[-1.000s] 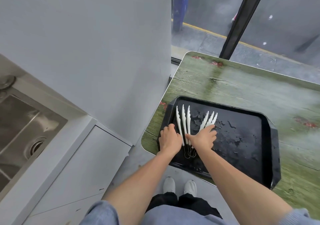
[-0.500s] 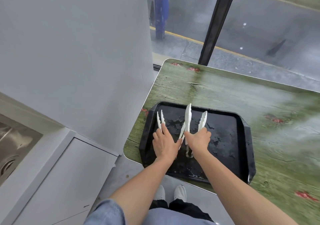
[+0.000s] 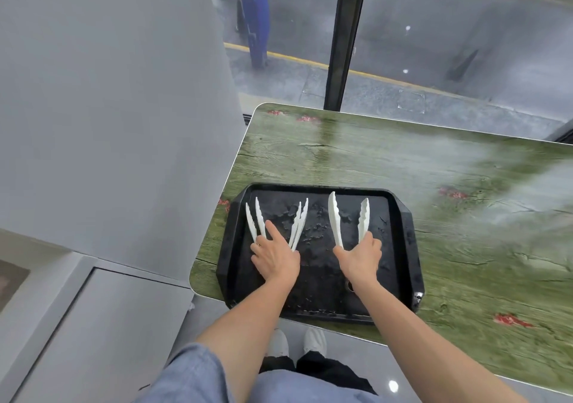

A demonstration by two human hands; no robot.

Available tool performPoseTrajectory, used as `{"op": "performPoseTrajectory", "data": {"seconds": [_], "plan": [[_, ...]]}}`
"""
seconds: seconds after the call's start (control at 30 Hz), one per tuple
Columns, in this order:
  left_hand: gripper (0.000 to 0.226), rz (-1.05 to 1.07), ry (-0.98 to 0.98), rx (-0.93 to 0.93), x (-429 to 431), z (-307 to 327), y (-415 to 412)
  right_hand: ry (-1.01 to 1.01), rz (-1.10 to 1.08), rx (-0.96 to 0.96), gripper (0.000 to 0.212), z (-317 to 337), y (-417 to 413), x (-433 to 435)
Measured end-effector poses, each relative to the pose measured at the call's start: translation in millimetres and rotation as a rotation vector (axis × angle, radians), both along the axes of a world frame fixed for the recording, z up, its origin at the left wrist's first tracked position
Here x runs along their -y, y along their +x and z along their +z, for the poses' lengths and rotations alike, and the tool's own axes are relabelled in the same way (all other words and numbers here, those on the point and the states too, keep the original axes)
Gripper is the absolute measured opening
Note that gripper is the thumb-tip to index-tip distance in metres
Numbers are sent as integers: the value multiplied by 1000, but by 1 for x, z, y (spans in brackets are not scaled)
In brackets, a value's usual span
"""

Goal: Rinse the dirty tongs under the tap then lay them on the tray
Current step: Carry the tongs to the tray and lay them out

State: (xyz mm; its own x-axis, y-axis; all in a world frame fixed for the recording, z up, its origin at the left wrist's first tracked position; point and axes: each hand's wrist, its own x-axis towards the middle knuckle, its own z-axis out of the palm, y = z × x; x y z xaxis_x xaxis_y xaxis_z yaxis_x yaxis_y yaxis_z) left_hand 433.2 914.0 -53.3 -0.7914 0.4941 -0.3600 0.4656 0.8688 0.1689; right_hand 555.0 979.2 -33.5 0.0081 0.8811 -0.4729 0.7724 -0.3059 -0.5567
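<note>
A black tray [image 3: 407, 241] sits at the near left corner of a green wood-print table [image 3: 403, 161], its floor patched with water [image 3: 313, 232]. All the white plastic tongs lie inside it, their toothed tips pointing far.

At the left of the tray the left tongs [image 3: 259, 219] show four slim arms fanned out, two toward the left rim and two nearer the middle; whether this is one pair or two stacked pairs I cannot tell. The left hand [image 3: 274, 257] lies palm down over their near ends, fingers straight and spread, the index finger reaching out between the arms.

At the right of the tray the right tongs [image 3: 335, 219] lie spread in a V, well apart from the left ones. The right hand [image 3: 359, 257] covers their near end, thumb beside the left arm and fingers on the right arm. Whether it pinches them or only rests on them I cannot tell.

A plain grey wall [image 3: 108, 108] stands to the left of the table. Far beyond it are a black window post [image 3: 344, 37] and a blue pole [image 3: 255, 15]. White shoes [image 3: 314, 340] show on the floor below the tray's near edge
</note>
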Motion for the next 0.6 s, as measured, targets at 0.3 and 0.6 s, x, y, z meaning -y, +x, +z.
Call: {"op": "performPoseTrajectory", "data": {"seconds": [0.3,0.6], "plan": [[91,74,210,95,-9,23,0,-5,10,-12,70,-5,12,-15],[85,-62,325,82,-30,40,29,40,2,8,74,-6,25,-20]]}}
